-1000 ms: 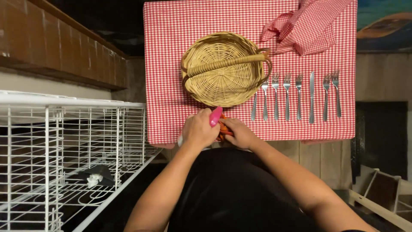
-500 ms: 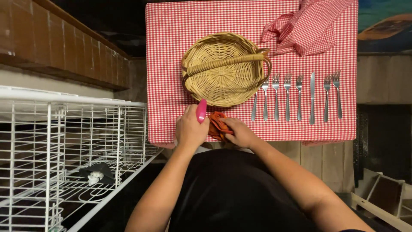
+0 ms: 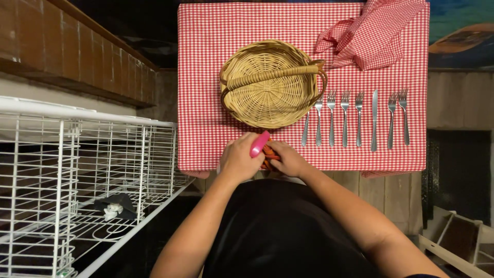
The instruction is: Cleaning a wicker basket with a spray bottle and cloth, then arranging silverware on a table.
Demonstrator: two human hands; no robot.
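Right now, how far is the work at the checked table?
Done: the cutlery lies in a neat row beside the wicker basket, which is empty. In hand: the left hand grips a pink-handled tool, and the right hand steadies a small orange item at the table edge. Left: the checked napkin lies crumpled.

Home dining corner: checked tablecloth [image 3: 206,62], wicker basket [image 3: 270,85], row of forks [image 3: 345,118].

no packages, labels, signs, screens.
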